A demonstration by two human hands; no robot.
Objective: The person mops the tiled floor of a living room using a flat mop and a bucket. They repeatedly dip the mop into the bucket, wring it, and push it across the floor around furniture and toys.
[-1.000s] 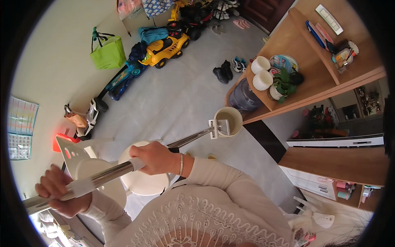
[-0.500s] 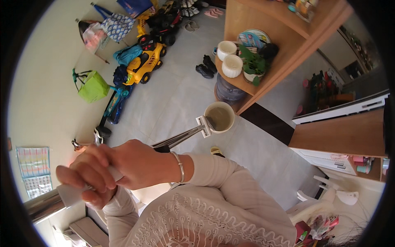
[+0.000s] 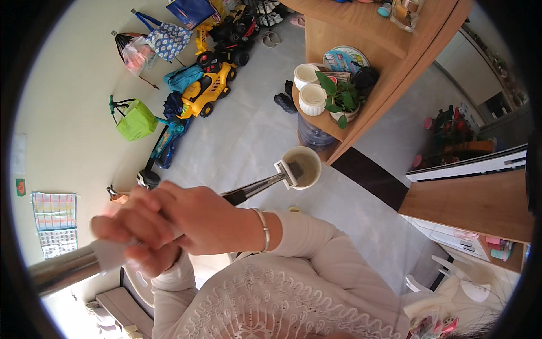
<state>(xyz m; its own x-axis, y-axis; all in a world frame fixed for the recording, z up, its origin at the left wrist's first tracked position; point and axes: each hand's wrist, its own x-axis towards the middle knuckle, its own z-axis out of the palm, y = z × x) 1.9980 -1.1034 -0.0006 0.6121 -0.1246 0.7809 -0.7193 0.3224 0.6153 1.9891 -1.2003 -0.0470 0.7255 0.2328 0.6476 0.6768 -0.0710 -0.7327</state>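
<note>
Pole (image 3: 257,187) of metal runs from seven o'clock up toward the centre of my head view, ending in a white bracket that sits at the rim of a cream round cup (image 3: 304,166) above the grey floor (image 3: 248,135). I see my right hand (image 3: 197,217) wrapped around the pole, with a silver bangle (image 3: 263,229) at the wrist. My left hand (image 3: 132,234) grips it too, just beside at nine o'clock. A yellow toy car (image 3: 209,90) lies at eleven o'clock.
</note>
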